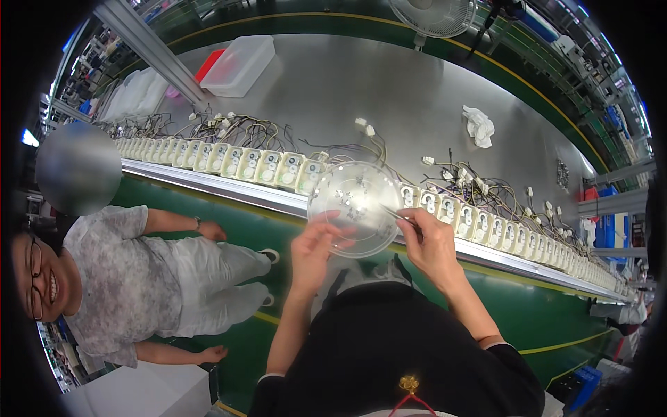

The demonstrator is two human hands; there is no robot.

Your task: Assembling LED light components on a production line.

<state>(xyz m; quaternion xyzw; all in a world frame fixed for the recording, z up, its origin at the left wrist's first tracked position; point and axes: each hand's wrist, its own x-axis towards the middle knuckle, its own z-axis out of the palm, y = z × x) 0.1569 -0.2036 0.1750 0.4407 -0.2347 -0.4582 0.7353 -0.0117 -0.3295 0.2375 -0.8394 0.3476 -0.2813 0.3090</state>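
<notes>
Currently: left hand point(314, 249) fingers pinch one clear round dish point(355, 208) at its 7 o'clock rim; right hand point(432, 244) fingers pinch one pair of tweezers point(394, 215) over it.

Clear round plastic dish point(356, 207), tilted, small white parts inside.

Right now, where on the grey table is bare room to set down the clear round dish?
The grey table is bare between the lidded clear box and the white rag. The near edge is crowded: a row of white wired modules fills it.
</notes>
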